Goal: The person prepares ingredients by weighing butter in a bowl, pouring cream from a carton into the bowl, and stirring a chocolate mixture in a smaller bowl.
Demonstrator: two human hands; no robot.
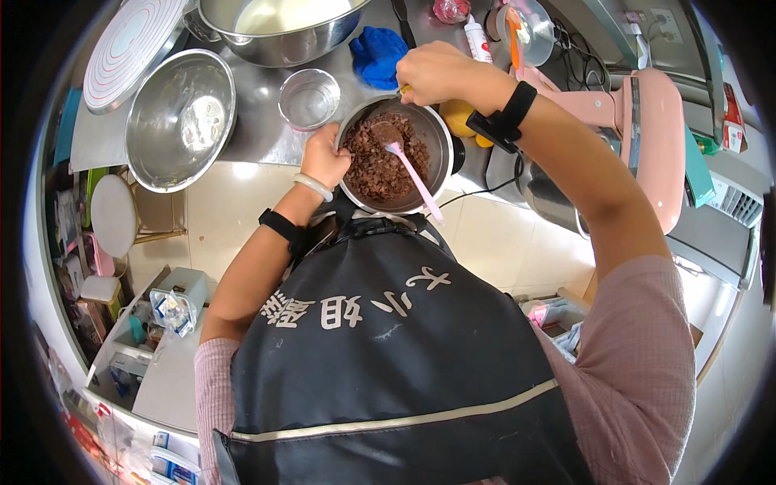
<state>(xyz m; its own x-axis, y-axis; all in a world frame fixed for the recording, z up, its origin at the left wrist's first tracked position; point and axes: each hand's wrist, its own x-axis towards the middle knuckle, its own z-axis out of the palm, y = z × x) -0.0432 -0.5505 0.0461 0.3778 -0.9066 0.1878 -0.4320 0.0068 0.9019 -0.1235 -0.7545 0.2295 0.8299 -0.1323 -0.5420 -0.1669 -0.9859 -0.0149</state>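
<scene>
A round steel pot (443,153) at the counter's front edge holds a dark brown, lumpy mash (376,166). A pink-handled spatula (416,179) rests in it, its head smeared brown and its handle leaning over the near rim. My left hand (325,158) is closed on the pot's left rim. Above the far rim, my right hand (440,74) is closed too, with a bit of yellow showing under its fingers; what it holds is mostly hidden. Just left of that hand lies a crumpled blue cloth (378,56).
A clear cup (309,99) stands left of the pot, near a tilted steel bowl (182,121). Behind them is a large steel basin (291,48) with pale contents. A pink stand mixer (659,145) is at the right, by a yellow thing (458,118) and a white bottle (478,40).
</scene>
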